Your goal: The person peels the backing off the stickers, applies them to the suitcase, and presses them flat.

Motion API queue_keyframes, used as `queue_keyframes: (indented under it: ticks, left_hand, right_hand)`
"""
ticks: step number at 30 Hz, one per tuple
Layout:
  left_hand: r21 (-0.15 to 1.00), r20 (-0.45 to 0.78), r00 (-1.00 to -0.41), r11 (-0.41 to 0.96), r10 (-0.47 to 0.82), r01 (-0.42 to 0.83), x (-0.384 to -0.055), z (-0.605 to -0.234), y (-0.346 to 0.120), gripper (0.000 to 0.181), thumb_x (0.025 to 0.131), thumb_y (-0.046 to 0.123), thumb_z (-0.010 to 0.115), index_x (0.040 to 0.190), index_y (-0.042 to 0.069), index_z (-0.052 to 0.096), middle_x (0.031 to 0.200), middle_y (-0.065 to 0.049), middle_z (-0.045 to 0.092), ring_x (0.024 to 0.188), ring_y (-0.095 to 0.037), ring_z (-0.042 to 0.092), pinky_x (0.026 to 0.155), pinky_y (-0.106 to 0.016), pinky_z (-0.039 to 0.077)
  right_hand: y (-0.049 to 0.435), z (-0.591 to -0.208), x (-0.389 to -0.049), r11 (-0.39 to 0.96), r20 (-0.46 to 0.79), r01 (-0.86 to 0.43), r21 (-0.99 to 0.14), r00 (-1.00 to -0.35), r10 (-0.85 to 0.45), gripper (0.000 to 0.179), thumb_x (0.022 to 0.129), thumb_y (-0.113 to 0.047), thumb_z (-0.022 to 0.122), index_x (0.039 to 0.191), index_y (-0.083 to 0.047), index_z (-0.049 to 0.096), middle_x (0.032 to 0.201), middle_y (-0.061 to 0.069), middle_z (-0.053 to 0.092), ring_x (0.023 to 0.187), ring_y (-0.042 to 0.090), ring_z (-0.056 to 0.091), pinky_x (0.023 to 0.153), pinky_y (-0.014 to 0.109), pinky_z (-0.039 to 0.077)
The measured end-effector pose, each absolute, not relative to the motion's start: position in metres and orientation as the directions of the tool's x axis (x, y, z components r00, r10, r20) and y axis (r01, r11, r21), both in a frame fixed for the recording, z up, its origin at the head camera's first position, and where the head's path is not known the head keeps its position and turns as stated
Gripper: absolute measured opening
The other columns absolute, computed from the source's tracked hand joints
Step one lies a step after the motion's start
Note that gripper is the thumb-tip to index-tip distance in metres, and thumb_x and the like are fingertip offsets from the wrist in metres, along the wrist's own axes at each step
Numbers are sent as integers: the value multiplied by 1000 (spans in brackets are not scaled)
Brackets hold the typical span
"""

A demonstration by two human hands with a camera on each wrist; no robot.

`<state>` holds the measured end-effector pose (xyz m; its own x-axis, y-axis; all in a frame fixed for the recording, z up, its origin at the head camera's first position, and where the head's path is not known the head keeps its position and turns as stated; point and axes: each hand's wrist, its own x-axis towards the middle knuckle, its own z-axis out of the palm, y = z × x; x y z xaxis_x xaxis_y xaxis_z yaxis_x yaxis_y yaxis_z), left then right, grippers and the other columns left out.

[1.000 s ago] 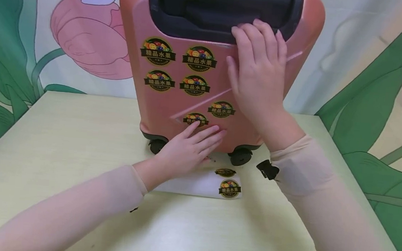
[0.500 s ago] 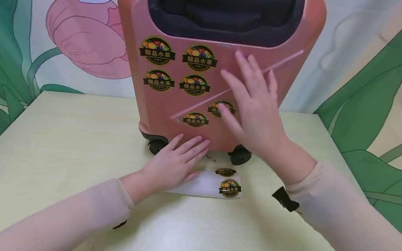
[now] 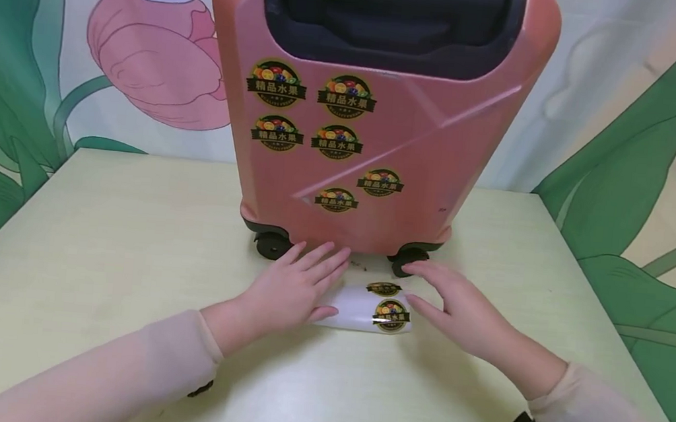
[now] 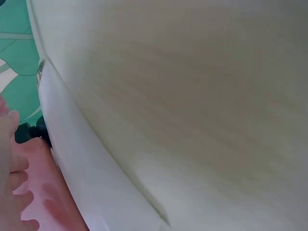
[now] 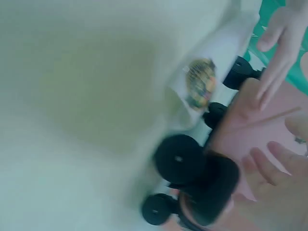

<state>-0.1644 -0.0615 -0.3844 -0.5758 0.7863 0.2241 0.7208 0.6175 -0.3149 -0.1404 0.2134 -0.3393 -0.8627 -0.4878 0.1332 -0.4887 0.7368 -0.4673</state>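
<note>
A pink suitcase (image 3: 421,144) stands upright on its black wheels, with several round fruit stickers (image 3: 347,97) on its front. In front of it lies a curled white sticker sheet (image 3: 351,305), with a round sticker (image 3: 391,315) at its right end. My left hand (image 3: 289,296) is over the left part of the sheet, its spread fingers pointing at the suitcase's lower edge. My right hand (image 3: 467,314) hovers at the sheet's right end, thumb and fingers apart, fingertips near the right front wheel (image 3: 408,263). In the right wrist view the sheet (image 5: 219,48) shows its rolled edge.
The pale tabletop (image 3: 104,232) extends around the suitcase. Behind it hangs a cloth backdrop (image 3: 159,58) printed with leaves and a pink flower. The suitcase's black handle recess (image 3: 381,35) is at the top.
My right hand has come down from the suitcase's upper front to the sheet's right end. My left hand has drawn back from the lowest sticker to over the sheet.
</note>
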Motion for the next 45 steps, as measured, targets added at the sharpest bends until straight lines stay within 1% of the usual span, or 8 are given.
queue_keyframes:
  ticks: [3,7,13,24,31,37,41,45]
  left_hand:
    - [-291,215,-585,623,782,726,-161,-385,-62,65,93,54,43,140,10,42,149,-5,31,135,-25,30,103,-48,31]
    - [-227,214,-599,635,772,738,-156,-385,-64,64,93,53,43,140,9,43,149,-6,31,134,-27,32,101,-48,33]
    - [-77,217,-621,648,753,758,-146,-382,-66,63,94,51,44,139,7,44,148,-9,33,132,-29,35,100,-49,35]
    - [104,203,-674,669,710,736,-131,-381,-71,60,93,48,48,137,7,47,146,-7,36,131,-28,37,100,-44,36]
    - [290,216,-720,661,659,692,-124,-382,-74,56,93,44,52,135,7,49,144,-6,39,128,-25,42,104,-38,33]
    - [430,206,-766,646,609,630,-120,-383,-73,52,93,41,54,133,9,52,141,-5,44,127,-22,43,100,-39,37]
    - [563,216,-781,579,586,590,-118,-384,-71,45,93,34,56,129,7,55,136,-6,50,125,-20,45,100,-39,37]
    - [758,172,-815,455,554,469,-115,-384,-67,36,93,24,58,124,6,59,127,-5,57,113,-18,55,94,-38,43]
  right_hand:
    - [220,-352,-136,752,58,-417,-510,-889,-454,41,90,-18,62,127,-4,53,126,10,55,112,27,53,91,45,44]
    - [224,-365,-133,756,8,-364,-544,-903,-429,41,90,-16,61,127,-1,52,122,11,57,104,26,58,83,41,49]
    - [228,-375,-133,769,-65,-281,-574,-921,-384,45,90,-17,61,129,0,50,109,8,61,92,21,61,69,31,50]
    - [226,-383,-132,721,-122,-196,-664,-924,-364,53,88,-19,65,132,1,44,101,4,61,85,15,60,63,26,49]
    - [224,-387,-132,701,-95,-211,-681,-924,-370,54,87,-15,66,132,2,42,96,2,61,79,12,59,59,25,48]
    - [223,-389,-133,680,-79,-203,-705,-930,-360,52,86,-9,65,132,3,43,89,1,60,69,13,54,55,25,45]
    - [224,-391,-133,665,-66,-201,-719,-933,-354,50,86,-8,65,130,3,46,86,1,59,68,14,52,55,24,44]
    - [224,-392,-134,650,-61,-202,-733,-931,-359,48,86,-8,65,129,3,47,84,1,59,69,14,52,56,24,45]
